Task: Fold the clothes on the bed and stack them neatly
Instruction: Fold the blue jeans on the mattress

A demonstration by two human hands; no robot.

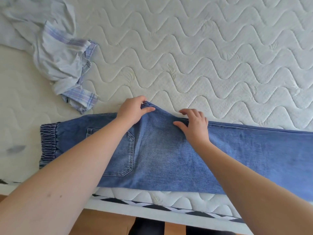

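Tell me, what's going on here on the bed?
A person is folding laundry on a quilted mattress. A pair of blue jeans lies flat along the near edge, waistband to the left. The left hand pinches the pointed crotch corner of the jeans at their far edge, while the right hand rests on the denim beside it, fingers slightly bent. A crumpled pale blue garment with plaid trim waits unfolded at the upper left.

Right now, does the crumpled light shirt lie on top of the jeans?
No, the crumpled light shirt lies on the mattress beyond the waistband end of the jeans, apart from the denim.
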